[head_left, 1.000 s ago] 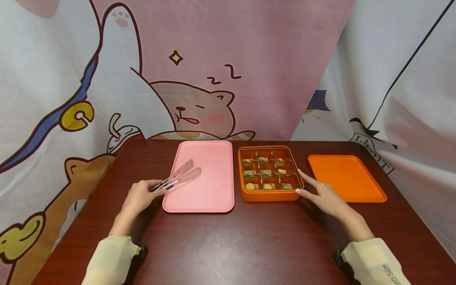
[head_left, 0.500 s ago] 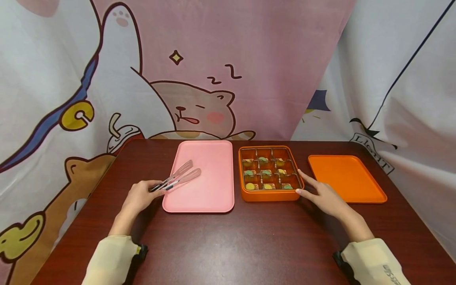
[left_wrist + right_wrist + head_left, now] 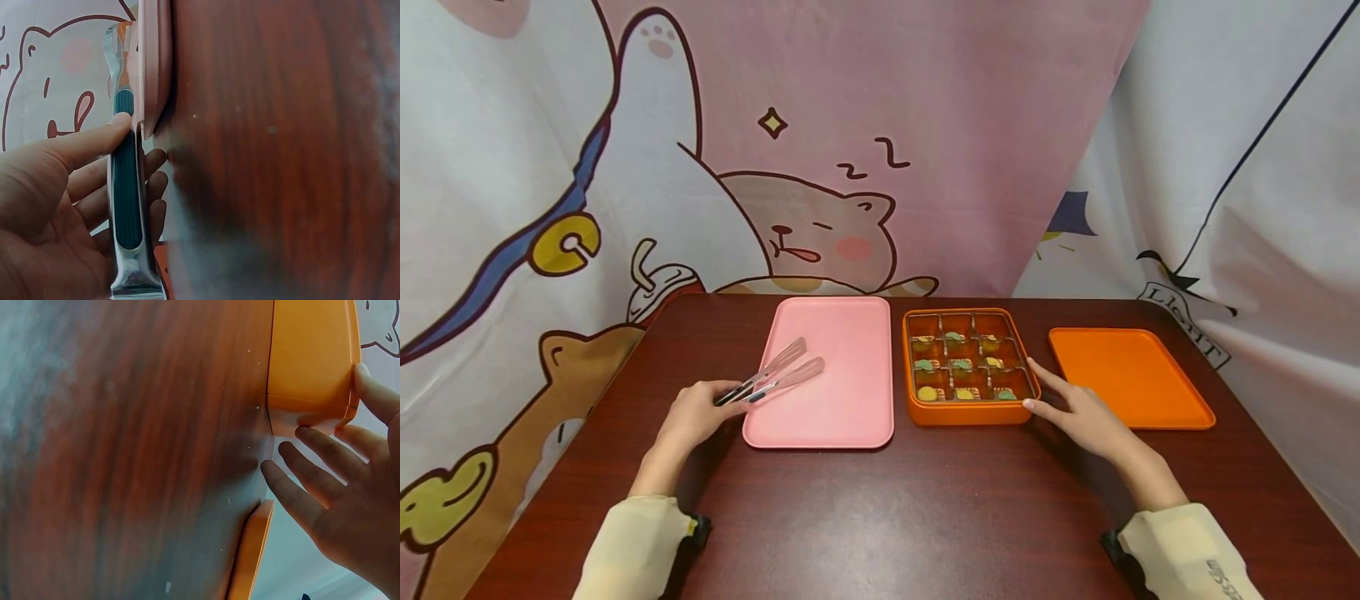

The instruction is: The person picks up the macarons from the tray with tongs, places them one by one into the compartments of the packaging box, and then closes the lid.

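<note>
My left hand (image 3: 692,412) holds a pair of metal tongs (image 3: 802,372) over the near-left edge of a pink tray (image 3: 850,408). The tongs' tips are spread apart with nothing between them. In the left wrist view the thumb presses the teal grip of the tongs (image 3: 128,187), and the other fingers lie behind it. An orange box (image 3: 967,415) has a divided insert with small yellow and green pieces (image 3: 927,393) in its compartments. My right hand (image 3: 1086,421) touches the box's near right corner with thumb and fingertips. In the right wrist view its fingers (image 3: 319,475) are spread and fairly straight.
A flat orange tray or lid (image 3: 1131,379) lies right of the box. Everything rests on a dark reddish-brown table (image 3: 880,517). Printed cloth curtains (image 3: 970,167) hang behind and along the sides.
</note>
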The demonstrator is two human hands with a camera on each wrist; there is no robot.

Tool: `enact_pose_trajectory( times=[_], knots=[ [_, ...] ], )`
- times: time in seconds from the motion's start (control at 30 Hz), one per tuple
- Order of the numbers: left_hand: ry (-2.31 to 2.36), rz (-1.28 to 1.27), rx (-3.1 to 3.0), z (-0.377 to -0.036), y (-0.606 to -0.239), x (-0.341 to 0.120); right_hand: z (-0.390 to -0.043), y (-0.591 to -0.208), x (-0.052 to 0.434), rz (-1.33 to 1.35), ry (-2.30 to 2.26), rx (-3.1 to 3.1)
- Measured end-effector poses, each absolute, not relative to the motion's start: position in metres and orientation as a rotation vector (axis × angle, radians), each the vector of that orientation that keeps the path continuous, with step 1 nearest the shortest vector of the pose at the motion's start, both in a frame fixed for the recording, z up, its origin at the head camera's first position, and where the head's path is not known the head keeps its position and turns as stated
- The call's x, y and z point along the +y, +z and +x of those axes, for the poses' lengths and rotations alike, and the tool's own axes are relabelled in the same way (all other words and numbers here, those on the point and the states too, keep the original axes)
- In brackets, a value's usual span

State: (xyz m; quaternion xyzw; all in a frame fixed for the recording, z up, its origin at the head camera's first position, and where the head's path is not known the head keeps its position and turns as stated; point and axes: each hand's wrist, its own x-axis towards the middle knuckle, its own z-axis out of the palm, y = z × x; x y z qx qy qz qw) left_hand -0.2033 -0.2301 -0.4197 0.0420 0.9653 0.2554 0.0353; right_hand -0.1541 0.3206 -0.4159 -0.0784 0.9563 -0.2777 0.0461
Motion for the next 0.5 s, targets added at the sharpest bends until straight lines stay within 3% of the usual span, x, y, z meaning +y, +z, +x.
enact_pose_trajectory(
  times=[0.5],
  knots=[
    [0.808, 0.098, 2.943, -0.2003, -0.4133, -0.2287, -0.1529, -0.4146, 0.3214, -0.258, -0.824, 2.945]
  ],
)
